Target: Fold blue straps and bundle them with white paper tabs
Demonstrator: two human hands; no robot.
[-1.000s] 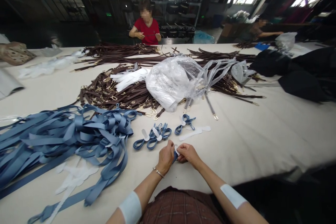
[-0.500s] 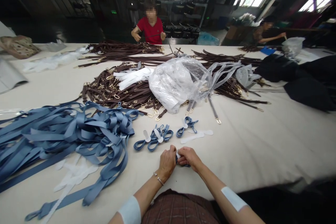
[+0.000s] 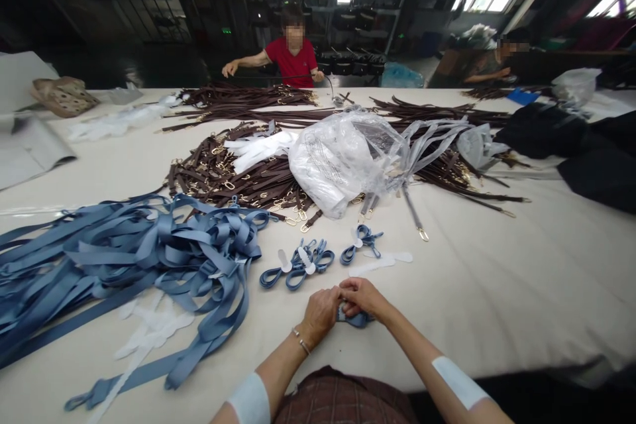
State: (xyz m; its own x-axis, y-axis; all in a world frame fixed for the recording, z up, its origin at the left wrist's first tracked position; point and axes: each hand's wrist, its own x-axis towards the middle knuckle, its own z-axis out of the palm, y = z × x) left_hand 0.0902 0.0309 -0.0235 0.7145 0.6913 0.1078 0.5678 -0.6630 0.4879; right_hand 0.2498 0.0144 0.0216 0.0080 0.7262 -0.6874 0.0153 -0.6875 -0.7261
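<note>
Close together near the table's front edge, my left hand [image 3: 322,313] and my right hand [image 3: 362,298] are both closed on a folded blue strap [image 3: 356,319]. Part of the strap shows below my right fingers; my fingertips and much of the bundle are hidden. Just beyond my hands lie several blue strap bundles [image 3: 297,265], each with a white tie around it, and a separate one [image 3: 358,242] to the right. Loose white ties [image 3: 380,263] rest beside that bundle.
A large heap of blue straps [image 3: 124,245] covers the left side, with white ties [image 3: 154,328] before it. Brown straps with gold clasps [image 3: 238,179] and a clear plastic bag [image 3: 342,159] lie mid-table. A person in red [image 3: 293,53] handles a strap across the table.
The hands have turned around the bundle, and more of the blue strap shows below my right hand. The person opposite has stretched one arm out sideways. The view has shifted slightly.
</note>
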